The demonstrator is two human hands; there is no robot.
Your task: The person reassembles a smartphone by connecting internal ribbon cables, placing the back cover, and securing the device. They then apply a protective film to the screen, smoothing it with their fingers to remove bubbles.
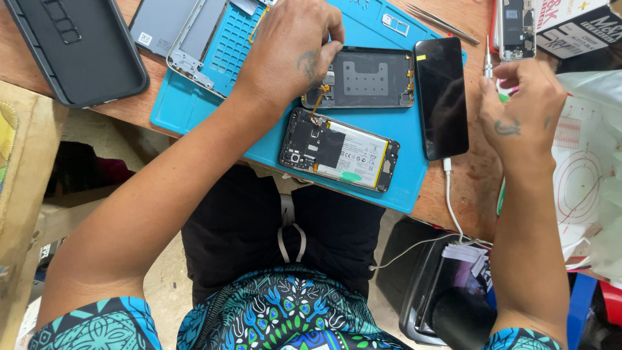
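In the head view, the left hand [288, 48] sits at about eleven o'clock from the picture's middle, fingers curled down with the fingertips [334, 45] pinched at the top edge of a black phone back panel [366, 79] that lies on a blue work mat [402, 188]; whether they actually nip something small there I cannot tell. An orange flex cable [318, 98] runs from under that hand down to an opened phone body [338, 150], which lies tilted just at six o'clock of the panel, its pale battery [358, 155] exposed and a green dot on its lower edge. At three o'clock of the panel, touching the mat's right edge, lies a dark-screened phone [442, 97] face up, a white cable [453, 214] plugged into its lower end and trailing down off the wooden table [473, 188]. The right hand [525, 113] hovers at two o'clock, loosely clenched around a slim screwdriver [489, 63] whose shaft stands up from the fingers. At ten o'clock of the left hand a silver phone frame [194, 45] rests on the mat, and farther out, at the picture's top left, a black tray [74, 48]. Thin tweezers [440, 23] lie at twelve o'clock.
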